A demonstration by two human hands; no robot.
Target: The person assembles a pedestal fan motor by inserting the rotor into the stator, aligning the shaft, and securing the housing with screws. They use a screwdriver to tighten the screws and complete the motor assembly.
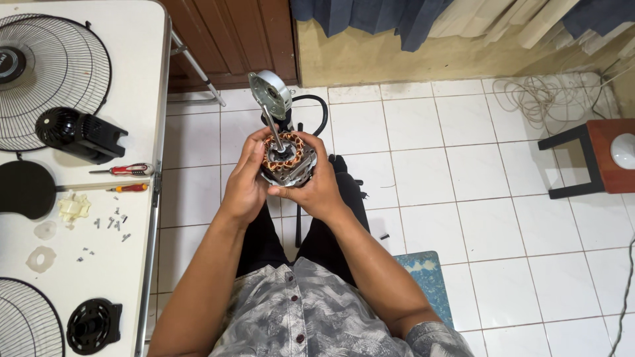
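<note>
At the bottom centre of the frame sits the person's patterned shirt (311,311), and both forearms run up from it to the middle of the picture. There the left hand (243,185) and right hand (317,188) wrap around a fan motor (288,160), fingers curled against its sides, so both are closed on it. The motor is held over the lap, above the white tiled floor (503,198), with its copper windings facing the camera and a steel shaft (272,125) rising toward the upper middle of the frame, where a round metal end cap (271,92) sits on it.

By the look of it, the work in hand is taking the motor apart or checking it: the cap seems lifted clear of the body, though I cannot tell whether it is loose on the shaft. The next move would call for one hand to steady the body while the other frees the cap or rotor, pulling straight along the shaft so the windings are not scraped.

On the table (142,79) at left lie two screwdrivers (129,170), loose screws (112,223), a black housing (79,134) and fan guards (49,73), the guards cut off by the frame edge. The motor's underside and the palms are hidden, and the black part behind the cap is hard to make out.
</note>
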